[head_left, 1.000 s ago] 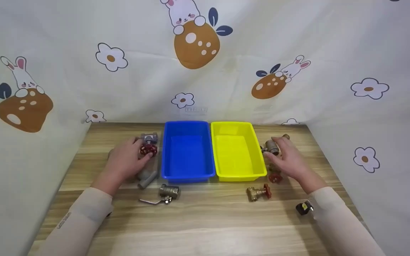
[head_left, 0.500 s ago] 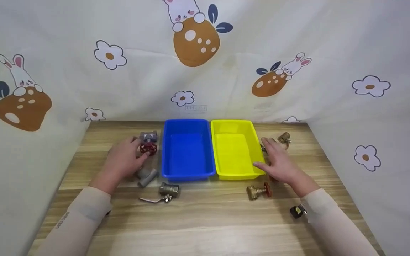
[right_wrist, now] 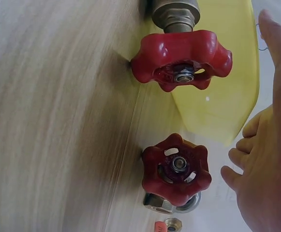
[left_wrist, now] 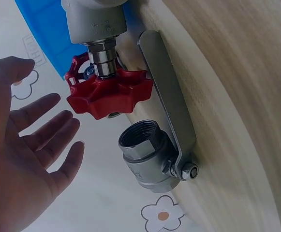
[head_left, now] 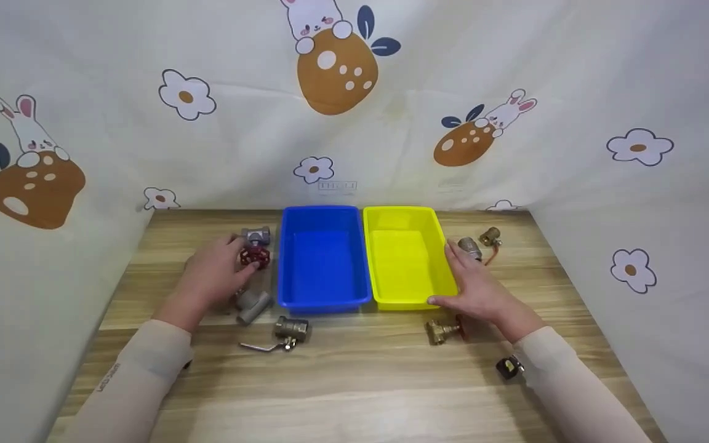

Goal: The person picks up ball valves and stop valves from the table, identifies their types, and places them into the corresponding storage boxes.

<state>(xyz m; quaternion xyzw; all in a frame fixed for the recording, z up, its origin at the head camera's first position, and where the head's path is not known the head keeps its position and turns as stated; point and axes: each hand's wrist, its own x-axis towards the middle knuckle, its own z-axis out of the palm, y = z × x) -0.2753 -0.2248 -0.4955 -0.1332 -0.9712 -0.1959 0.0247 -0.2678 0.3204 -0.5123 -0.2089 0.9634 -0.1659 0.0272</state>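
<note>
My left hand (head_left: 210, 274) hovers with loosely spread fingers over the valves left of the blue box (head_left: 324, 306). Beside its fingertips lies a grey valve with a red handwheel (head_left: 255, 257). In the left wrist view the hand (left_wrist: 34, 140) holds nothing; near it are a red-handwheel valve (left_wrist: 109, 94) and a steel ball valve with a lever (left_wrist: 147, 157). My right hand (head_left: 484, 289) has its fingers extended, overlapping the right rim of the yellow box (head_left: 407, 306). The right wrist view has that hand (right_wrist: 266, 150) beside two red-handwheel valves, an upper one (right_wrist: 181, 60) and a lower one (right_wrist: 176, 169).
In front of the blue box lies a lever ball valve (head_left: 292, 330); a brass valve (head_left: 439, 332) lies in front of the yellow one. A grey tee-shaped valve body (head_left: 253, 307) is near the left wrist. Behind the right hand lie a metal valve (head_left: 469, 247) and a small brass valve (head_left: 490, 235).
My right hand has come away from the metal valve at the right and moved left and slightly toward me, to the yellow box's rim. The left hand has barely moved.
</note>
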